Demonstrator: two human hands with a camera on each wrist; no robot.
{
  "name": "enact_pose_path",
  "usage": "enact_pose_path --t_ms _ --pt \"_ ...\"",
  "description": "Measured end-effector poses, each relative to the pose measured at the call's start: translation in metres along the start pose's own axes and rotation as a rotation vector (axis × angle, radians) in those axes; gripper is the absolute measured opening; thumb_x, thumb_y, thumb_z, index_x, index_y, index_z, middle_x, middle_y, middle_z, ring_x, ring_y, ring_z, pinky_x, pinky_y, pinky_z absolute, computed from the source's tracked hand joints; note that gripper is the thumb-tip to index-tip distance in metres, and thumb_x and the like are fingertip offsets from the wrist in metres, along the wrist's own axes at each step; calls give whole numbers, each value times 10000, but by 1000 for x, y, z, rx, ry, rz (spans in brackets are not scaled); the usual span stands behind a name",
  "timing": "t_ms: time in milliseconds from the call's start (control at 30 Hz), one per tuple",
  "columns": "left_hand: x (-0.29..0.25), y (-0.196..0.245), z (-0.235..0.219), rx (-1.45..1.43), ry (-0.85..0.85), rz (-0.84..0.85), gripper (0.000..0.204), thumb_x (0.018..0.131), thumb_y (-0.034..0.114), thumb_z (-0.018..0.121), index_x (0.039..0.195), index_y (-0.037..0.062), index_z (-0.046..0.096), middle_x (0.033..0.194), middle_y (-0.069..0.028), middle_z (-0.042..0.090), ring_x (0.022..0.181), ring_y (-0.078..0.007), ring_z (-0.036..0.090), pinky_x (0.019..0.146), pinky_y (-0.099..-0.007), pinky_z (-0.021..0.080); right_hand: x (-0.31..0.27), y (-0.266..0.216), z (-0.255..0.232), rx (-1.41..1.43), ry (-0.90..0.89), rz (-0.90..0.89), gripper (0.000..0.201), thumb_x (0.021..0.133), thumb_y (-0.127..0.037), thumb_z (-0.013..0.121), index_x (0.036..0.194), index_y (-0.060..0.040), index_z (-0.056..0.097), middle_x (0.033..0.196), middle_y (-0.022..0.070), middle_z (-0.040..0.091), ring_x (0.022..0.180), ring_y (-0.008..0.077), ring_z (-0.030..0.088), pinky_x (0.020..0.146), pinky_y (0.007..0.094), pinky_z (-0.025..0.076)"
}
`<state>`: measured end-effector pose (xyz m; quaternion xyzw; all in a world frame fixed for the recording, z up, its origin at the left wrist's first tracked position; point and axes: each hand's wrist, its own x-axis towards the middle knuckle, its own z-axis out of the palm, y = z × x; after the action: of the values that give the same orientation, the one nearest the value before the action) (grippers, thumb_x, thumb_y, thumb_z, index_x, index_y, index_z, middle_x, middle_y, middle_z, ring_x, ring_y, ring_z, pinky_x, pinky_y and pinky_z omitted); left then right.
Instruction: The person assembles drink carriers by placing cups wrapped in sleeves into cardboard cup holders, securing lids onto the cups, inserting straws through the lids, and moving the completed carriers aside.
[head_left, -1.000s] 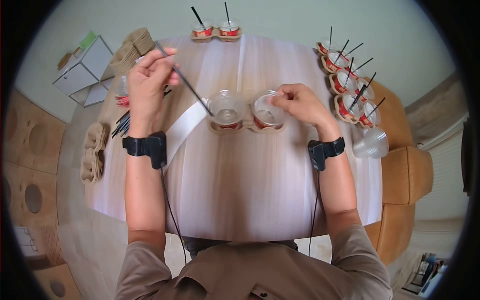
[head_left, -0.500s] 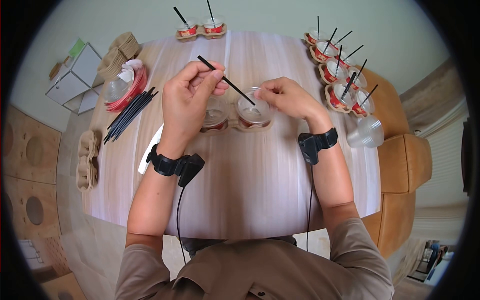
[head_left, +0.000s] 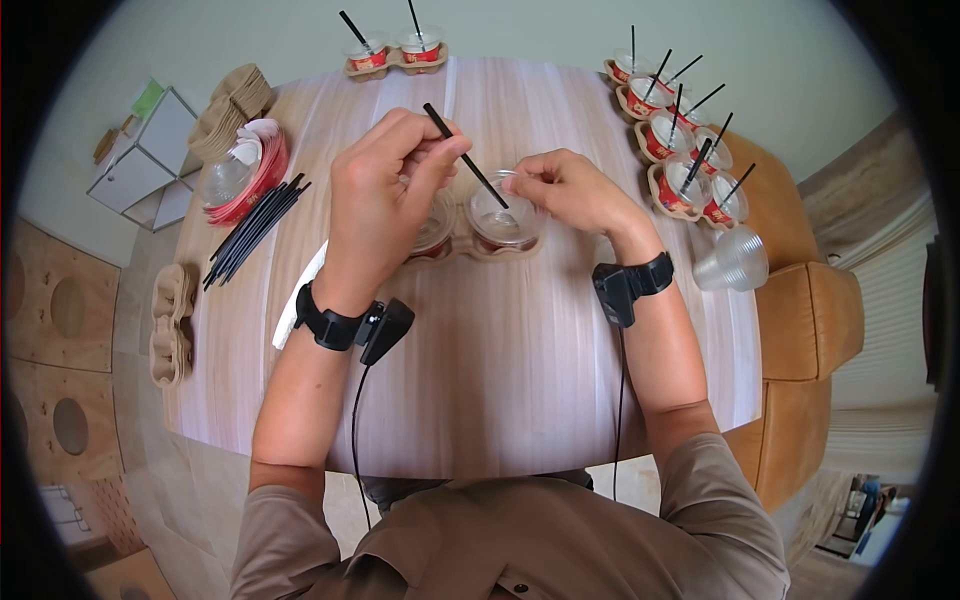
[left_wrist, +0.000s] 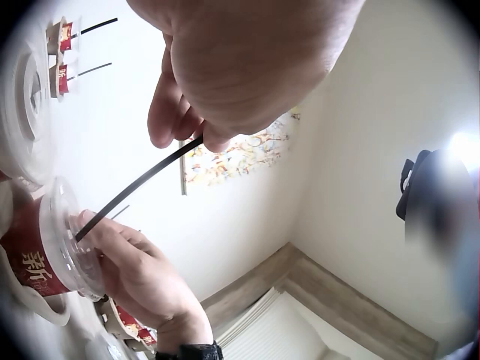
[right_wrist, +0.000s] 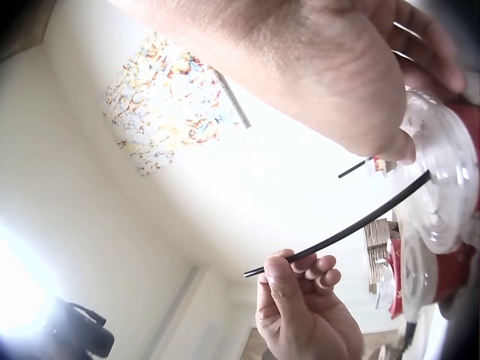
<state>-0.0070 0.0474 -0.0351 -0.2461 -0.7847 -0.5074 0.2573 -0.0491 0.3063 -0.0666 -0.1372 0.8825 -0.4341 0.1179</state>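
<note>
My left hand (head_left: pixel 390 185) pinches a black straw (head_left: pixel 462 150) between thumb and fingers near its upper end. The straw slants down to the right, its lower tip right at the clear lid of the right-hand cup (head_left: pixel 503 228). In the left wrist view the straw (left_wrist: pixel 139 182) bows slightly. My right hand (head_left: pixel 580 195) grips that cup at its rim, with the thumb on the lid (right_wrist: pixel 442 180). A second lidded red cup (head_left: pixel 432 238) sits to its left in the same cardboard carrier (head_left: pixel 515 252), partly hidden by my left hand.
Loose black straws (head_left: pixel 255 235) lie at the left, beside stacked red sleeves (head_left: pixel 268 175) and cardboard carriers (head_left: pixel 212 128). Filled carriers of strawed cups (head_left: pixel 675 195) line the right edge, near clear stacked cups (head_left: pixel 735 262). Another pair (head_left: pixel 395 60) stands at the back.
My left hand has moved right with the straw, whose lower end went from beside the left cup to the right cup's lid. My right hand stays at the right cup.
</note>
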Motion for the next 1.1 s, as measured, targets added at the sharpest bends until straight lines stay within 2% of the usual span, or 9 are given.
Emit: enact_pose_path --t_ms 33,167,267,333,367,433,567,767,1100 --pt "1 0 3 6 28 57 142 1023 65 828 989 -30 728 866 -78 698 711 -151 706 652 -294 547 0 0 0 0 1 1 421 1077 -378 763 902 4 778 699 37 630 673 150 564 651 364 477" --pt "1 2 10 65 13 108 166 997 65 856 969 -24 719 864 -77 700 706 -159 697 652 -289 550 0 1 0 4 2 -2 406 1074 -375 767 921 0 793 709 38 641 679 149 573 655 364 485" --pt "-3 -2 12 113 -30 131 139 1051 68 815 1011 -45 744 905 -46 725 768 -101 722 703 -255 572 0 0 1 10 3 2 398 1070 -371 771 924 -1 797 713 39 644 684 146 575 658 364 486" --pt "-4 -5 15 -23 -29 -30 133 1060 72 811 1024 -44 757 889 -31 753 793 -90 748 723 -245 595 0 1 0 16 6 11 394 1068 -369 772 926 -3 799 714 40 645 686 145 575 659 363 487" --pt "-4 -4 15 -23 -29 -30 133 1060 72 811 1024 -44 757 889 -31 753 793 -90 748 723 -245 595 1 2 1 16 6 9 389 1067 -368 773 932 -4 803 718 42 651 689 146 580 662 362 490" --pt "-3 0 14 -166 -83 -293 134 1071 79 806 1035 -45 768 878 -28 783 820 -83 774 746 -234 614 2 2 1 16 4 6 384 1066 -366 774 938 -5 807 723 44 658 692 146 585 664 361 492" --pt "-7 -10 19 -215 -135 -311 145 1076 89 805 1038 -47 773 877 -37 799 825 -78 781 750 -226 619 3 6 1 13 2 -2 375 1068 -357 766 945 -6 811 731 49 667 696 149 595 667 362 497" --pt "-15 -13 28 -117 -190 -260 165 1066 99 816 1022 -53 773 878 -51 801 824 -67 770 728 -219 591 0 -1 1 14 10 -6 373 1071 -348 757 935 -2 799 730 52 668 697 150 596 666 362 497" --pt "-13 -9 27 -116 -236 -333 178 1059 116 822 1042 -58 787 877 -48 804 803 -56 739 726 -224 582 2 3 3 12 21 -14 359 1063 -326 751 922 2 785 733 47 667 691 149 590 663 354 493"
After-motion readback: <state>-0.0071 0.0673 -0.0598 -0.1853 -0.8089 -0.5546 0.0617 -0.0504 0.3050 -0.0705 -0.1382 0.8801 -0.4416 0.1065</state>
